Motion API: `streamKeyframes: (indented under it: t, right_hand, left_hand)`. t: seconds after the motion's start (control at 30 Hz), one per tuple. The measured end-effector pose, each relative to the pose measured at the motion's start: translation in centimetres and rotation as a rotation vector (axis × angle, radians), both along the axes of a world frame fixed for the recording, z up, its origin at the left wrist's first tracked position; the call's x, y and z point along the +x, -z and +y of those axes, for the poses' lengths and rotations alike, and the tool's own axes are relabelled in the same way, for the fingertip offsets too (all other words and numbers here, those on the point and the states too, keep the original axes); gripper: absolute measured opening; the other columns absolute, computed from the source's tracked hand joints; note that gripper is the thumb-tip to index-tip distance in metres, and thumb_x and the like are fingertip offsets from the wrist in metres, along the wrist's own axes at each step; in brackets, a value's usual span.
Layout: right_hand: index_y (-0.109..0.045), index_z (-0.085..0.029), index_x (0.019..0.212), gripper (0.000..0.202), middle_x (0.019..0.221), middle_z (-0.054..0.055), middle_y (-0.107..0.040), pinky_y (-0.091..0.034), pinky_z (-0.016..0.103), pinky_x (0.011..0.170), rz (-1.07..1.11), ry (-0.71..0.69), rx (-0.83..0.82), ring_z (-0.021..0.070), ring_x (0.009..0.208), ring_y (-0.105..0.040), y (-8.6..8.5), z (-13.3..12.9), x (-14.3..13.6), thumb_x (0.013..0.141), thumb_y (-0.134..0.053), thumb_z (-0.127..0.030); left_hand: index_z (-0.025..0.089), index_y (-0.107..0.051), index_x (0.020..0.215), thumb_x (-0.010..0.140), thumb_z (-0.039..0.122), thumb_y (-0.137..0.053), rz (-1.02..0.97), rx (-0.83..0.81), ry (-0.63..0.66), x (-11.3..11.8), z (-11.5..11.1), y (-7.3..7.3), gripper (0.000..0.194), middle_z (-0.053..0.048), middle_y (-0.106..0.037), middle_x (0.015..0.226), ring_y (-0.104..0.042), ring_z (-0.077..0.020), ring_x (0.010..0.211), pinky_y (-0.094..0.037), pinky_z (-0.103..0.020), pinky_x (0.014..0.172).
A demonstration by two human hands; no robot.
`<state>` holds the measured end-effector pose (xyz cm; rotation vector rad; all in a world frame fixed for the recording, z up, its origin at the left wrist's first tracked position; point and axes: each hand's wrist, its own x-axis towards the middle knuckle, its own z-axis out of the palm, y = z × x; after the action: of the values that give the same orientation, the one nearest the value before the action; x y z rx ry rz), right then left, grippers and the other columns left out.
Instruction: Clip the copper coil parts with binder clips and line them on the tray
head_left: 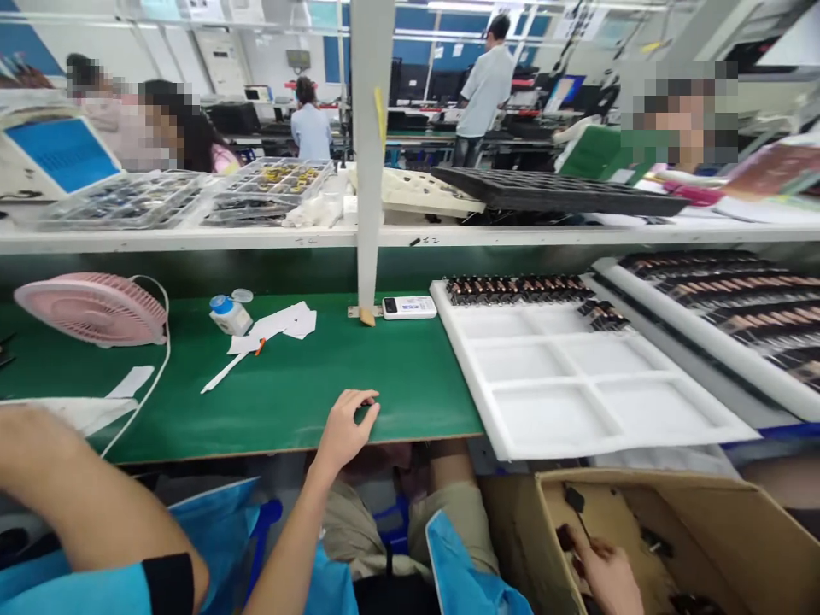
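My left hand point(349, 424) rests at the front edge of the green tabletop point(410, 367), its fingers curled toward the thumb. A small dark thing shows at its fingertips, too small to name. Down to the right, my right hand point(608, 574) reaches into an open cardboard box point(698, 495). Its fingers are closed around a small black part point(567, 538), partly hidden by them. A flat black piece on a thin stem point(575, 497) sticks up just above these fingers. More dark parts point(657, 540) lie in the box.
Right of the green surface lies a white foam tray point(506, 427) with black-and-copper parts point(518, 289) along its far side. A fuller tray point(736, 299) is beyond. A phone point(408, 307), paper scraps point(282, 325), a bottle point(231, 316), a pink fan point(93, 307) and a co-worker's arm point(83, 495) are visible.
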<state>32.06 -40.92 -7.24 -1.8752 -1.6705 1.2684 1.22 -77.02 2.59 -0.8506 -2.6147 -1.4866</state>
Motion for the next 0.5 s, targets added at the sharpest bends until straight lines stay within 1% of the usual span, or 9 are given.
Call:
streamKeyframes:
  t: [0.07,0.13,0.2,0.27,0.33,0.4,0.43,0.5]
  right_hand:
    - [-0.048,-0.032,0.056,0.034,0.052,0.005,-0.062,-0.056,0.056,0.046,-0.081,-0.040,-0.025,0.0397,0.049,-0.065,0.0,0.8,0.2,0.053,-0.079,-0.047]
    - [-0.048,-0.032,0.051,0.036,0.052,0.007,-0.064,-0.058,0.054,0.051,-0.070,-0.077,-0.074,0.0407,0.053,-0.068,0.0,1.2,0.2,0.048,-0.081,-0.046]
    - [-0.054,-0.030,0.049,0.035,0.053,0.009,-0.066,-0.061,0.050,0.056,0.062,-0.095,-0.155,0.0397,0.058,-0.071,-0.2,1.0,0.1,0.045,-0.085,-0.047]
    - [-0.064,-0.025,0.052,0.034,0.059,0.010,-0.069,-0.064,0.044,0.061,0.242,-0.083,-0.224,0.0366,0.063,-0.073,-0.7,0.6,-0.4,0.041,-0.089,-0.045]
    - [-0.071,-0.019,0.060,0.035,0.070,0.012,-0.074,-0.066,0.038,0.069,0.454,-0.034,-0.232,0.0321,0.069,-0.074,-1.4,0.3,-1.4,0.039,-0.091,-0.041]
    - [-0.074,-0.016,0.066,0.036,0.078,0.012,-0.076,-0.066,0.033,0.073,0.656,0.051,-0.191,0.0277,0.073,-0.074,-2.0,0.3,-2.7,0.040,-0.090,-0.036]
    - [-0.074,-0.016,0.068,0.035,0.079,0.011,-0.076,-0.066,0.031,0.072,0.732,0.104,-0.166,0.0258,0.072,-0.074,-2.1,0.3,-3.4,0.041,-0.088,-0.034]
    - [-0.072,-0.016,0.069,0.034,0.073,0.008,-0.073,-0.065,0.030,0.067,0.795,0.216,-0.136,0.0225,0.066,-0.071,-2.1,0.4,-4.7,0.043,-0.084,-0.035]
  left_hand:
    - [0.025,-0.073,0.111,0.098,0.036,-0.056,0.018,-0.008,-0.001,-0.1,0.0,-0.1,0.024,-0.007,-0.073,0.099,-0.066,-0.0221,0.098,-0.055,-0.039,0.091]
    - [0.025,-0.073,0.110,0.098,0.037,-0.056,0.030,-0.010,-0.004,-0.2,0.0,-0.2,0.024,-0.007,-0.073,0.098,-0.066,-0.0224,0.097,-0.055,-0.038,0.091]
    - [0.024,-0.073,0.109,0.098,0.039,-0.056,0.031,-0.015,-0.008,-0.3,0.0,-0.2,0.026,-0.007,-0.073,0.099,-0.066,-0.0226,0.096,-0.055,-0.038,0.089]
    - [0.024,-0.073,0.109,0.098,0.042,-0.056,0.030,-0.021,-0.013,-0.6,0.0,-0.1,0.028,-0.007,-0.073,0.100,-0.066,-0.0227,0.096,-0.055,-0.038,0.088]
    - [0.023,-0.074,0.109,0.097,0.044,-0.057,0.039,-0.024,-0.019,-0.8,0.0,0.1,0.029,-0.008,-0.074,0.101,-0.066,-0.0230,0.096,-0.055,-0.039,0.089]
    - [0.023,-0.075,0.108,0.096,0.046,-0.058,0.054,-0.028,-0.017,-1.0,0.1,0.2,0.031,-0.008,-0.074,0.101,-0.067,-0.0237,0.096,-0.055,-0.040,0.090]
    - [0.023,-0.075,0.108,0.096,0.047,-0.058,0.061,-0.030,-0.017,-1.0,0.1,0.2,0.031,-0.008,-0.074,0.100,-0.067,-0.0240,0.096,-0.055,-0.040,0.090]
    - [0.023,-0.075,0.106,0.095,0.048,-0.058,0.065,-0.030,-0.019,-1.1,0.2,0.2,0.032,-0.009,-0.074,0.101,-0.067,-0.0242,0.095,-0.055,-0.040,0.090]
